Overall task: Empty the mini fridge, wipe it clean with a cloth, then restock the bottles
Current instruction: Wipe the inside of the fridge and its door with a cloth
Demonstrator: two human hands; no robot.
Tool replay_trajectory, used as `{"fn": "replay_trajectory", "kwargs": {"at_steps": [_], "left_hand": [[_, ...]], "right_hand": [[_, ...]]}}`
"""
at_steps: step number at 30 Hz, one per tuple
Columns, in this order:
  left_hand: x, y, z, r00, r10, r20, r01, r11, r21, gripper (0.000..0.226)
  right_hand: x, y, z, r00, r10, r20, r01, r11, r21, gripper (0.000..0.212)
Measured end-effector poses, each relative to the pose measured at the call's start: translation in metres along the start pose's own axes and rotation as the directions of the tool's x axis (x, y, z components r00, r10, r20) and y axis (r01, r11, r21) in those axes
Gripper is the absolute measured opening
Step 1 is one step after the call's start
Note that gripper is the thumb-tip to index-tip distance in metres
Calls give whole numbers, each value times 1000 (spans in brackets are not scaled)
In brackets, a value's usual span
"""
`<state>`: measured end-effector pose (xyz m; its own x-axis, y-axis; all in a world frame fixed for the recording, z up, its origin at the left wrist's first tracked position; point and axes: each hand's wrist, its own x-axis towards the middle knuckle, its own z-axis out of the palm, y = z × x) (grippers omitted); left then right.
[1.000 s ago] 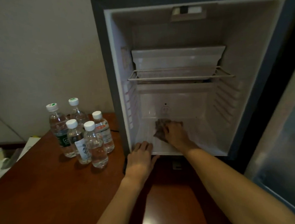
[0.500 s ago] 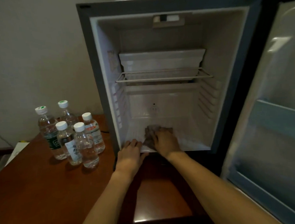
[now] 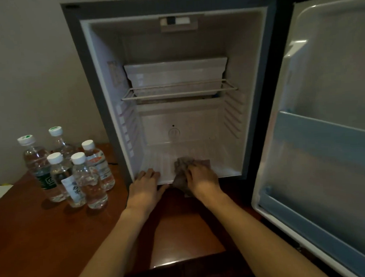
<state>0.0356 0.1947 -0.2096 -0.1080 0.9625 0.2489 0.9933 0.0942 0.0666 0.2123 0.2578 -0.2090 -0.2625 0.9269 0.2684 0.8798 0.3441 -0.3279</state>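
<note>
Nearest me, my two forearms reach forward over the brown wooden surface (image 3: pixel 46 238). My left hand (image 3: pixel 145 189) lies flat with fingers straight, its fingertips resting on the front lip of the mini fridge (image 3: pixel 176 109) floor at the left. My right hand (image 3: pixel 202 179) is curled over a crumpled brown cloth (image 3: pixel 182 169) and presses it down at the front edge of the floor, near the middle; part of the cloth hangs over the lip.

I judge this to be the wiping step: the cabinet holds no bottles, and the cloth is working the ribbed floor. The ribs run front to back, so I would next carry the cloth along them toward the back wall, then over the side walls and the wire shelf (image 3: pixel 178 90) above. The left hand can steady the cabinet meanwhile.

To the left, beside the fridge, five water bottles (image 3: pixel 74 170) stand upright in a tight cluster on the surface, white caps up, long axes vertical. They wait for restocking.

The fridge stands upright, taller than wide, its opening facing me. Its door (image 3: pixel 327 132) is swung open to the right, with its bins showing no contents.
</note>
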Motion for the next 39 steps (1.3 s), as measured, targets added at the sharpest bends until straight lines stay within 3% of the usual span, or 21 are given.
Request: {"fn": "replay_trajectory", "kwargs": {"at_steps": [8,12,15,21,27,31,36,39], "left_hand": [[-2,0,2,1000,-12,15,12,1000,5,55],[0,-3,3,999,-23,27,24,1000,-15,54],[2,-2,1,999,-19,46,19,1000,7,53],[3,1,-4,996,-26,81,26,1000,2,53],[1,5,-6,997,-32,66,33,999,-15,52],[-2,6,-6,999,-25,47,25,1000,9,52],[-1,4,-2,999,-26,28,27,1000,-3,53],[-2,4,-1,1000,-18,11,18,1000,-17,52]], "right_hand": [[63,4,-8,996,-89,-2,89,987,133,36],[98,0,-8,999,-31,15,30,999,31,39],[110,0,-9,999,-41,26,40,998,51,41],[80,6,-4,998,-58,-32,62,991,115,38],[22,7,-3,1000,-26,16,25,994,107,33],[-20,14,6,980,-127,-153,133,991,27,17],[-27,13,3,973,-122,-198,123,992,-7,25],[-7,7,-7,993,-53,-106,57,998,37,33]]}}
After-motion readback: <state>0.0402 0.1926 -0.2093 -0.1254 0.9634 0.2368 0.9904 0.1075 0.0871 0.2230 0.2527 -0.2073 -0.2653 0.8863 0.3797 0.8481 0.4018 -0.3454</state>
